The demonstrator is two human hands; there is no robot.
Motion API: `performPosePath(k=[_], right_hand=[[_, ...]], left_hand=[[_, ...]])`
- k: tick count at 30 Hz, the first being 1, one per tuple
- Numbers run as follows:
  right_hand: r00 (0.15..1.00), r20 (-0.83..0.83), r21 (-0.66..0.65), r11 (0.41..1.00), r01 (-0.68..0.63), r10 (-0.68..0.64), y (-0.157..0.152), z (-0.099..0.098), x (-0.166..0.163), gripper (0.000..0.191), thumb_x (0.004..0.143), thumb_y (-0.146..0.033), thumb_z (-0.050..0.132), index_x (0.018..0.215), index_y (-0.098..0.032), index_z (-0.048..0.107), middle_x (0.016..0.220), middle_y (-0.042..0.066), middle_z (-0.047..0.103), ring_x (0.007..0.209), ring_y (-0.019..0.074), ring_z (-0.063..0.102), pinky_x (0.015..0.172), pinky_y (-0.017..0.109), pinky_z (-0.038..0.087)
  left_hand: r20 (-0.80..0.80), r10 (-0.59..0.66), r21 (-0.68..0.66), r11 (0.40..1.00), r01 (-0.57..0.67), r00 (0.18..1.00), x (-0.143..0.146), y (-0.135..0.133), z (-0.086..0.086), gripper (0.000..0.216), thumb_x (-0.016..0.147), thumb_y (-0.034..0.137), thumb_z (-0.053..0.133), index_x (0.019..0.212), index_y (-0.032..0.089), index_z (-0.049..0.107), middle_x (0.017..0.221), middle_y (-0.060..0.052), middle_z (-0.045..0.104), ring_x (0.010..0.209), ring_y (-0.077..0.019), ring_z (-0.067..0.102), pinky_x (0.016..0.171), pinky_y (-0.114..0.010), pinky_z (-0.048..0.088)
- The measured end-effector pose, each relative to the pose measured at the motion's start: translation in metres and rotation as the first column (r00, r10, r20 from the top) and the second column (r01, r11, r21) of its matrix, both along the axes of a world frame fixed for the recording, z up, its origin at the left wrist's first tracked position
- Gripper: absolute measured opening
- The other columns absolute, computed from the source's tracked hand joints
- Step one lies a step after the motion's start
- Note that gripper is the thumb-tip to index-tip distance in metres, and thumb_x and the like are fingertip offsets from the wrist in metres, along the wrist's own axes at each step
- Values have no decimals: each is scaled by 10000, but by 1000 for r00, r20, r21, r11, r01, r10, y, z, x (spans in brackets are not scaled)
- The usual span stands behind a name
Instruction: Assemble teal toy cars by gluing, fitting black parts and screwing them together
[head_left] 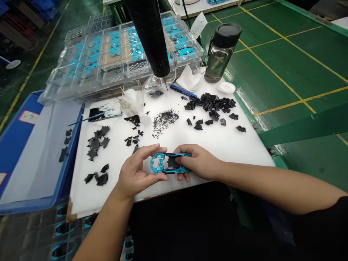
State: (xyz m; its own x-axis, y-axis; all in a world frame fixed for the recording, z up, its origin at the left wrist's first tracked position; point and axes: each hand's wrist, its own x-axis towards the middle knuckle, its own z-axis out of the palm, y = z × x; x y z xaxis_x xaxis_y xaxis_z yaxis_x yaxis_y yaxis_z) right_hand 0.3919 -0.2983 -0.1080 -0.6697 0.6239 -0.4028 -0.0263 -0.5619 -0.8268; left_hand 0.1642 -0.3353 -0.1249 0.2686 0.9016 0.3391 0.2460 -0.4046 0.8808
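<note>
A blue toy car body shell point(161, 165) is held level above the front of the white work surface. My left hand point(133, 174) is closed around its left end, thumb below and fingers above. My right hand point(202, 162) grips the right end, and its thumb presses on a black plastic part point(172, 161) lying inside the shell. The fingers partly cover the right end. Just beyond my hands, a pile of tiny black screws point(165, 120) is spread on the white foam sheet point(217, 145).
Overhead hangs a black electric screwdriver point(156, 47). Clear compartment trays point(111, 54) with blue shells stand behind. Black parts point(213, 103) lie at right, near a bottle point(221, 54), a blue pen-like tool point(183, 91) and a white oval case point(226, 87). More black pieces point(95, 143) lie left, beside a blue bin point(58, 192).
</note>
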Motion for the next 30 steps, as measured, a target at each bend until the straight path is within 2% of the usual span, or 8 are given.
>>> performPosePath(k=[9,14,20,24,30], right_hand=[[984,174,74,997,-37,24,-1,5,1,121,799,-131,494,794,-205,589,511,-27,663,393,115,544,423,217,454],[986,160,108,992,-59,41,-1,4,2,115,812,-140,499,808,-203,595,514,-26,659,396,104,514,429,213,433],[989,62,30,990,-135,133,3,3,3,77,848,-157,532,885,-198,587,585,-17,691,502,131,628,541,245,530],[971,104,30,975,-219,215,5,7,4,86,824,-129,564,874,-198,556,605,-28,698,520,122,644,563,232,537],[965,189,94,974,-205,184,2,8,4,102,802,-128,561,862,-209,545,579,-52,675,476,103,596,500,202,488]], left_hand=[[-10,-24,88,996,25,1000,3,0,1,877,609,325,909,1401,278,536,1179,-107,719,1075,-276,695,946,-411,591],[-1,-25,102,994,25,1000,4,0,2,879,594,365,908,1391,280,548,1156,-109,732,1052,-274,706,912,-395,605],[25,-34,59,998,33,999,0,-1,3,838,614,332,900,1377,264,561,1190,-112,722,1084,-257,694,957,-381,582],[53,-83,26,996,81,995,-2,-1,4,834,613,314,904,1374,259,566,1211,-100,714,1110,-243,677,970,-355,571],[70,-113,39,993,110,991,0,0,6,830,616,273,902,1375,246,567,1227,-77,709,1128,-205,655,988,-293,538]])
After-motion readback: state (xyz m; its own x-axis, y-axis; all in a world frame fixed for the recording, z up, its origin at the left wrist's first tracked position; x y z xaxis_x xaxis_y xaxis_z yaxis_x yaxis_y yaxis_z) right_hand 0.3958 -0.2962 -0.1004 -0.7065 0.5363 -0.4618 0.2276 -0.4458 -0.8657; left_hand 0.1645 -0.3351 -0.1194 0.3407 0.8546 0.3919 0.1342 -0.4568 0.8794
